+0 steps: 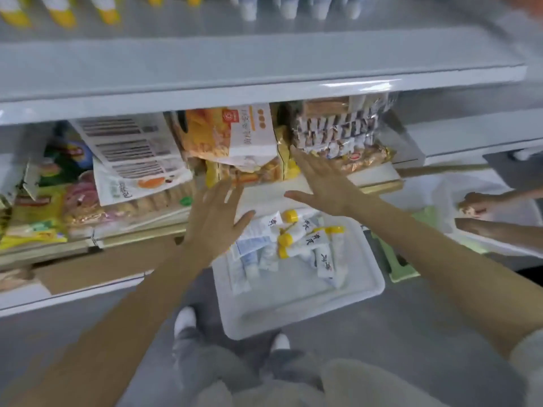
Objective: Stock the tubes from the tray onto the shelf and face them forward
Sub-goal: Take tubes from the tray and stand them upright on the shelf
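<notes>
Tubes [296, 242] lie heaped in the white tray [293, 304], below and between both hands. Left hand [216, 218] and right hand [320, 183]: fingers straight, spread, holding nothing. Snack packs [235, 136] sit just beyond the fingertips, with the shelf [264, 54] above them.

White plastic tray [293, 298] sits low down, near and a bit right of centre; tubes [305, 239] lie flat in its far half, all jumbled; the right ones are white with yellow caps and black lettering, the left ones [252, 257] pale blue and white; grey-white shelf [264, 63] up top already has yellow-ended tubes [61, 13] far left and pale ones [289, 8] further right, pretty blurry
</notes>
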